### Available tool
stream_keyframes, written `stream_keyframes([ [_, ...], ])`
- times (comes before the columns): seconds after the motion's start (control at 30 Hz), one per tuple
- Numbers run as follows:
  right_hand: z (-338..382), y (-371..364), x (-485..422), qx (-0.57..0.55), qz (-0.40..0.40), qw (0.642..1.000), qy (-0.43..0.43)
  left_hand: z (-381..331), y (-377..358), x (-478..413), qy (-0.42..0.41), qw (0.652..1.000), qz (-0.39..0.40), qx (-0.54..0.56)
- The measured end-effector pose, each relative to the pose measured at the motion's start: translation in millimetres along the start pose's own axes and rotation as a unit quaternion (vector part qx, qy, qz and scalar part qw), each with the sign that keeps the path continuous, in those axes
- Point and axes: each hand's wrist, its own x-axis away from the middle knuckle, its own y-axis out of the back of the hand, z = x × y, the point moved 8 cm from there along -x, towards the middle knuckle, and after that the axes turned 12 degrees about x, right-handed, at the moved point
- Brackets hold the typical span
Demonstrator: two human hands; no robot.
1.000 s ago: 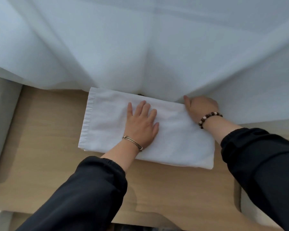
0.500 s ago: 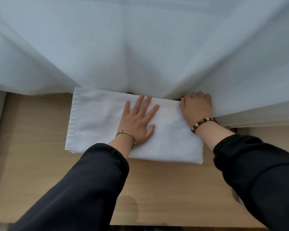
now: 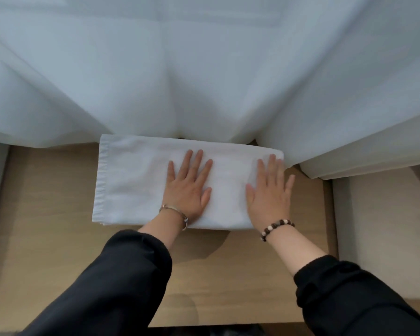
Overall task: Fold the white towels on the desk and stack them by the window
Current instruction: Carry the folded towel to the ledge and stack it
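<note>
Pressure matters: your left hand (image 3: 187,190) and right hand (image 3: 269,197) lie flat, grip released, on the folded towel (image 3: 136,180), so smooth outward evenly without dragging it from the curtain (image 3: 204,81).

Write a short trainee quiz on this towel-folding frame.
1. True or false: the left hand and the right hand both lie flat, fingers straight, on the folded white towel.
2. The towel's far edge meets: A) the curtain; B) a lamp; C) a book.
3. Fill in: the beaded bracelet sits on the ___ wrist.
Key: 1 true; 2 A; 3 right.
</note>
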Motion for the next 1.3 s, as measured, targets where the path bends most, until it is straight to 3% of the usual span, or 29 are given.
stream_keyframes([
  [0.13, 26.9, -6.5, 3.4, -0.002, 0.036, 0.996, 0.083, 0.5, -1.2, 17.6, -0.008, 1.000, -0.014, 0.011],
  [0.23, 0.4, -7.7, -12.7, -0.019, 0.030, 0.999, 0.014, 5.9, -1.6, 16.8, -0.007, 1.000, -0.006, 0.005],
  [0.3, -15.0, 8.0, -25.8, -0.140, -0.024, 0.989, -0.051, 7.5, -1.8, 16.7, -0.006, 1.000, -0.006, 0.008],
  [0.33, -25.0, 16.2, -32.4, -0.231, -0.052, 0.967, -0.097, 7.4, -1.9, 17.5, -0.008, 1.000, -0.009, 0.012],
  [0.4, -46.5, 20.2, -45.1, -0.416, -0.060, 0.880, -0.220, 6.7, -0.7, 19.6, -0.012, 1.000, -0.015, 0.016],
  [0.47, -54.7, 10.5, -57.3, -0.539, 0.012, 0.783, -0.309, 7.0, -0.2, 18.7, -0.017, 1.000, -0.021, 0.016],
  [0.5, -57.3, 5.7, -61.5, -0.558, 0.052, 0.758, -0.334, 6.9, 0.0, 17.9, -0.018, 0.999, -0.021, 0.017],
  [0.63, -63.0, -6.4, -60.7, -0.583, 0.149, 0.717, -0.351, 7.7, -0.7, 18.5, -0.017, 0.999, -0.022, 0.019],
  [0.77, -70.4, -16.4, -56.8, -0.544, 0.191, 0.739, -0.348, 8.7, -1.2, 18.5, -0.016, 0.999, -0.020, 0.020],
  [0.93, -66.3, -22.6, -53.1, -0.575, 0.243, 0.709, -0.329, 9.8, -1.7, 18.5, -0.012, 0.999, -0.019, 0.023],
  [1.3, -73.1, -24.6, -63.5, -0.542, 0.225, 0.749, -0.307, 10.5, -1.9, 20.4, -0.022, 0.999, -0.035, 0.016],
])
